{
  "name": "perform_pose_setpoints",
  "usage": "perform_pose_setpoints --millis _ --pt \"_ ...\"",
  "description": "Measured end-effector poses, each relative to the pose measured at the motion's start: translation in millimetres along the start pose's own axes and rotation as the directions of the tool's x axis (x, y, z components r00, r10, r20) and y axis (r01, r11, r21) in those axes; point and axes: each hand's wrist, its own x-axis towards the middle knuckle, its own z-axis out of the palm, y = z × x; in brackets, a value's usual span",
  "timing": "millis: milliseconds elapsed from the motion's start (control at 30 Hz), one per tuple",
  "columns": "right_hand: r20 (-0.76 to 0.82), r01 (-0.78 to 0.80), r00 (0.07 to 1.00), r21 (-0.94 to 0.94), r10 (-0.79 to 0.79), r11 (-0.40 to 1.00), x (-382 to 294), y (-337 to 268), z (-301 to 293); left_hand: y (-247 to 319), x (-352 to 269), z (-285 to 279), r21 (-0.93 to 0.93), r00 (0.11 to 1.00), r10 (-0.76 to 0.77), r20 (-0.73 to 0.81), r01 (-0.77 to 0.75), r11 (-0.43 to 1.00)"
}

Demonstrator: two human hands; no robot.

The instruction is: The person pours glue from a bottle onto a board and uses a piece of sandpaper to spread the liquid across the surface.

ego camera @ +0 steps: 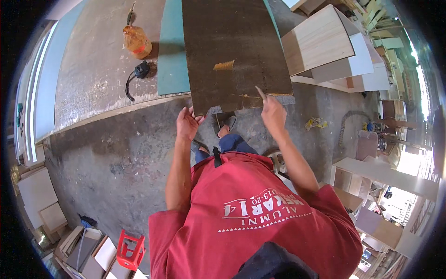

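A dark brown board lies before me, its near end jutting past the table edge. An orange-brown smear of what looks like glue sits on its surface, and a thinner streak runs along the near edge at right. My right hand holds a thin flat strip, its tip over the board close to that streak. At the board's near left corner is my left hand, palm up with fingers curled; whether they grip the corner is unclear. Grey speckled patches show along the near edge.
Left of the board, a worktable bears a plastic container of orange-brown stuff and a black corded object. A teal sheet lies partly under the board. Pale cabinet panels stand at right. Behind left sits a red plastic stool.
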Motion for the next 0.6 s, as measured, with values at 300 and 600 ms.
perform_pose_setpoints --millis 300,600 --pt "0.087 0.06 0.994 0.089 -0.068 0.994 -6 -38 32 -23 21 21 -0.082 0.996 -0.079 0.027 0.081 0.993" --pt "0.207 0.092 0.969 0.208 -0.136 0.974 -6 -76 31 -17 23 17 -0.023 0.987 -0.077 0.138 0.081 0.996"
